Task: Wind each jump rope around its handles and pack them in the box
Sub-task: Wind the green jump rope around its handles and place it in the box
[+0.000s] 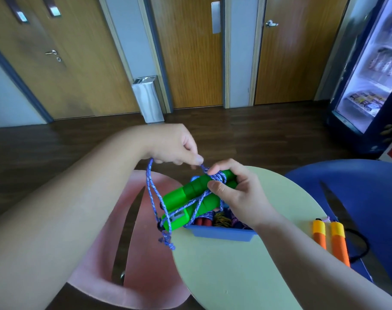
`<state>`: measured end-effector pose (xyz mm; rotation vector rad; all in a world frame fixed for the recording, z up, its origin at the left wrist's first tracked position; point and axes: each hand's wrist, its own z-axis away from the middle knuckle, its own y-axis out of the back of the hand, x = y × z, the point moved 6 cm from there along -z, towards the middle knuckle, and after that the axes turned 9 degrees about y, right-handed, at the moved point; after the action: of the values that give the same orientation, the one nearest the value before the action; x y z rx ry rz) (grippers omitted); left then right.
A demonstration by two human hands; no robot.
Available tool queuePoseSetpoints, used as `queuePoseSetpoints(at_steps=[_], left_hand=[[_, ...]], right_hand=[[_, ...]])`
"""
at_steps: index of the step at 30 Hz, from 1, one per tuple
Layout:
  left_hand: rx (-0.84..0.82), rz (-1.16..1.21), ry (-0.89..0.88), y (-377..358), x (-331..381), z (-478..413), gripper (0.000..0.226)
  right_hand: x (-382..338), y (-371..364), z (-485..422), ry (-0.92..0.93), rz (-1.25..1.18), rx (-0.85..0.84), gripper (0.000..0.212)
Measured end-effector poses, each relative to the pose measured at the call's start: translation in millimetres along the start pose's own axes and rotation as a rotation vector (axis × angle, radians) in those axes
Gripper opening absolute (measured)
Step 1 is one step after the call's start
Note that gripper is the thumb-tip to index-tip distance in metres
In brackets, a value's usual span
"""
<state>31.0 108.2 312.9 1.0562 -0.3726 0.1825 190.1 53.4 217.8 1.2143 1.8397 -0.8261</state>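
A room with wooden doors and a dark floor. In front is a pale green round table point(224, 276), with a pink chair point(145, 276) to its left and a blue chair point(358, 186) to its right. Two bright green handles point(190, 193) lie side by side above the left end of a blue box point(224, 232). Their long axis runs from near left up to far right, and one near end has a small display. The right hand point(239, 193) curls its thumb and fingers round the far ends. The left hand point(172, 145) pinches the blue-and-white speckled rope point(151, 193) just above the handles. The rope crosses them and hangs in loops to the left. More wound ropes fill the box. Orange handles point(331, 240) with yellow tops lie on the table, right of the box.
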Motion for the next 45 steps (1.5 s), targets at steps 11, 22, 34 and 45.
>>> queuePoseSetpoints(at_steps=[11,22,34,45], left_hand=[[-0.367,0.100,0.165,13,-38,10,0.014],[0.186,0.337,-0.155,-46,-64,-71,0.017],[0.270,0.380,-0.239,-131,-8,11,0.037],[0.423,0.244,-0.223,-34,22,5,0.036]], right_hand=[[-3,28,-6,-0.002,0.131,0.080,0.019],[1,11,-8,-0.020,-0.088,0.163,0.016],[41,51,-18,-0.036,0.345,0.456,0.020],[14,13,2,0.069,0.164,0.235,0.019]])
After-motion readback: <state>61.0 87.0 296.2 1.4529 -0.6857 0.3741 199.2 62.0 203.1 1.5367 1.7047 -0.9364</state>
